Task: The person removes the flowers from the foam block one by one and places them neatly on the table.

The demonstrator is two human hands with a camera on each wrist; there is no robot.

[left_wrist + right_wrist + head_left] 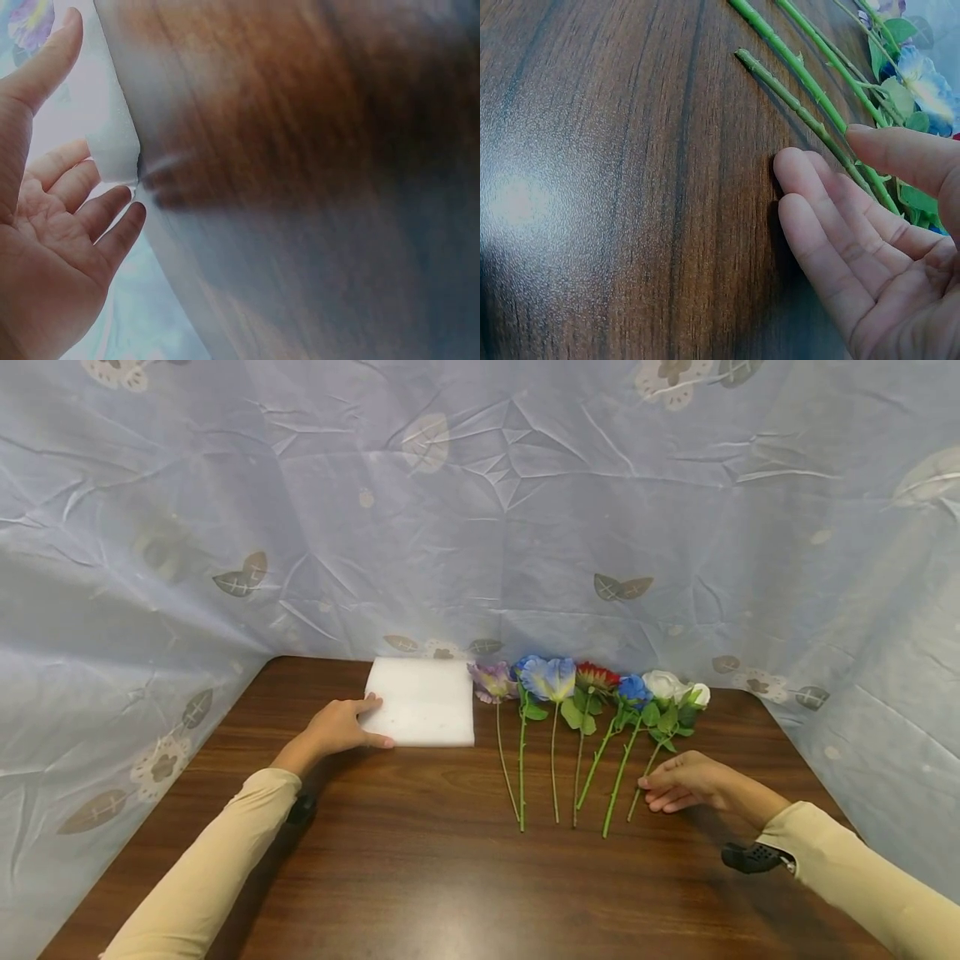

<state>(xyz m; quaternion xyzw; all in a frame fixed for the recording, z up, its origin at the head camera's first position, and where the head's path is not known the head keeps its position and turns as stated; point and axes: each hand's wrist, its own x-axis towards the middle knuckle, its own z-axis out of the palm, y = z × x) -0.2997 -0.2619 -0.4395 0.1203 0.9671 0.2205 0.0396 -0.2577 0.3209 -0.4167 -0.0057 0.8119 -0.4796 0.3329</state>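
A white foam block lies flat at the back left of the table. At its left side is my left hand, thumb and fingers spread around the near corner; in the left wrist view the fingers of that hand are extended beside the white edge. Toward the right, my right hand is at the lower stem of a white rose. The right wrist view has this stem running between the thumb and the relaxed fingers, with no firm pinch visible.
Several artificial flowers lie in a row: a purple one, a light blue one, a red one, a blue rose and a larger white rose. Patterned cloth hangs behind the brown wooden table.
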